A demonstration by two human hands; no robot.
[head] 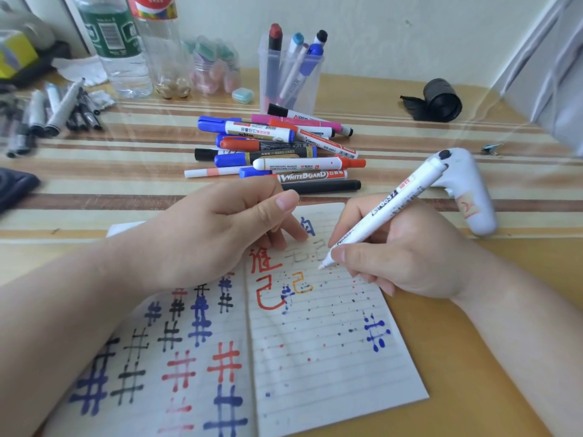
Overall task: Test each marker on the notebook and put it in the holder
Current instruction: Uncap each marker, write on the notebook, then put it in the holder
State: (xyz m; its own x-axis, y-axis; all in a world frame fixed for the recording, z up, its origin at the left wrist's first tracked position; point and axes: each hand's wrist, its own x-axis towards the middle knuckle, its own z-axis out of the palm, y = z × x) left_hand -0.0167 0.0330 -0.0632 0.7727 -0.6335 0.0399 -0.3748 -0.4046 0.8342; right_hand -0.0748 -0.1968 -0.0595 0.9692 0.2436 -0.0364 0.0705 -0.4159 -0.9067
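The right hand [403, 260] pinches the white marker [388, 209] low, near its tip; it seems light, stiff and smooth. The left hand [220, 234] rests loosely bent fingers on the notebook [315, 357].

Your notebook [331, 357]: one
Holder [315, 89]: one
Markers in holder [275, 42]: five
Piled markers [277, 152] on your desk [473, 326]: about twelve
Held marker [394, 212]: one
Bottles [120, 42]: two

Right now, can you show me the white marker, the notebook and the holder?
white marker [391, 212]: head view, middle of its barrel.
notebook [347, 383]: head view, bare spot on the right page.
holder [312, 94]: head view, its clear right wall.
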